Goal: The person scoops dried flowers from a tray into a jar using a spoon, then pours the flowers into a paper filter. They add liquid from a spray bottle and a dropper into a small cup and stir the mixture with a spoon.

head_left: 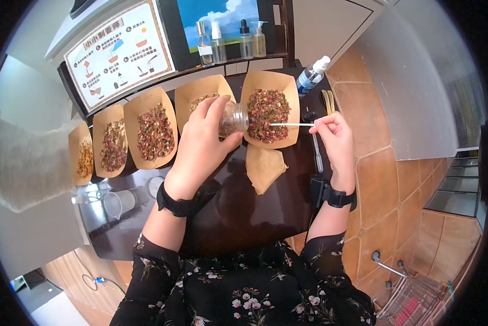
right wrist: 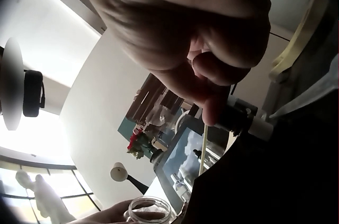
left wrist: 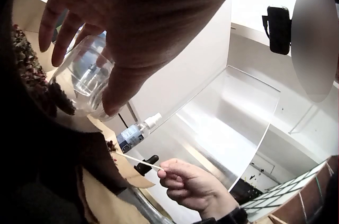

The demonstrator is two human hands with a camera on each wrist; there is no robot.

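From the head view, my left hand (head_left: 200, 144) sits at the centre of the frame, fingers curled round a small glass jar (head_left: 234, 118) tipped on its side, mouth facing right over the rim of the rightmost paper tray (head_left: 287, 87) of dried petals. My right hand (head_left: 333, 133), right of centre, pinches a thin wooden stick (head_left: 291, 124) between thumb and forefinger. The stick lies nearly level, its long axis running left to right, its free tip reaching out over the petals toward the jar mouth, so the jar lies to the left of my right fingers, along the stick's own line. A spray bottle (head_left: 310, 76) lies upper right, a dropper (head_left: 316, 152) on the dark worktop (head_left: 244, 212) below the stick. The instruction card (head_left: 119, 51) at upper left carries Chinese headline characters, too small for me to read surely.

Left wrist view: my fingers wrap the clear jar (left wrist: 85, 78) at upper left, dried petals dark inside it; my right hand (left wrist: 193, 187) at the bottom holds the stick (left wrist: 139, 161), pointing up-left.

Right wrist view: my curled fingers (right wrist: 212, 75) grip the stick (right wrist: 202, 150), which runs down toward the jar's rim (right wrist: 150, 211) at the bottom edge.
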